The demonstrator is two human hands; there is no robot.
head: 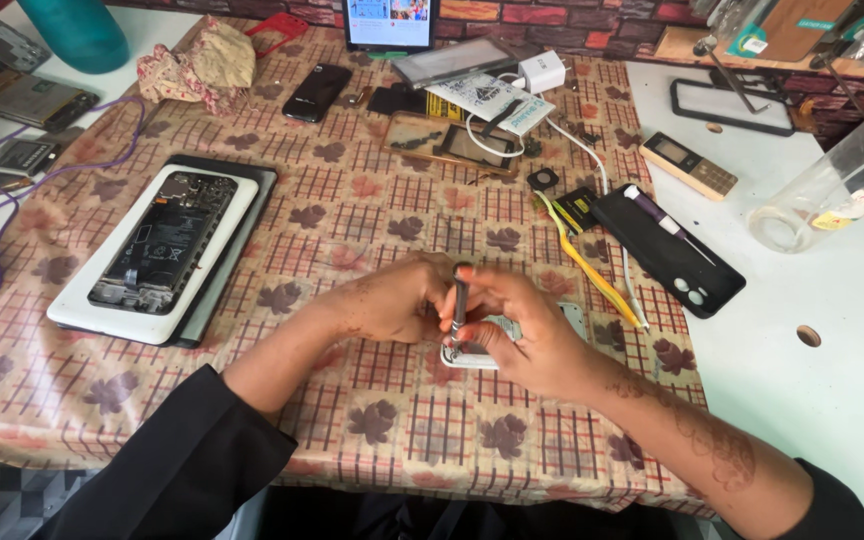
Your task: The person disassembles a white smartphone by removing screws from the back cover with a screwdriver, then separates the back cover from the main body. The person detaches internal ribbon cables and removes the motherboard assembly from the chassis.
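The right hand [537, 335] has its grip closed on a screwdriver [459, 300], held upright on a small silver part [472, 355] on the surface [352, 230]. The left hand [397, 300] closes on the part's edge. Keep the tip vertical; press lightly while turning.

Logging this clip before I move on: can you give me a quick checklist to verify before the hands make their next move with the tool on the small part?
1. Slim grey metal screwdriver upright, tip on part: ok.
2. Right hand fingers grip the shaft: ok.
3. Left hand steadies beside it: ok.
4. Small white rectangular phone part flat on the leaf-patterned checked tablecloth: ok.
5. Tip seated in a screw: cannot tell.
6. Opened white phone with exposed board lies apart from the hands: ok.
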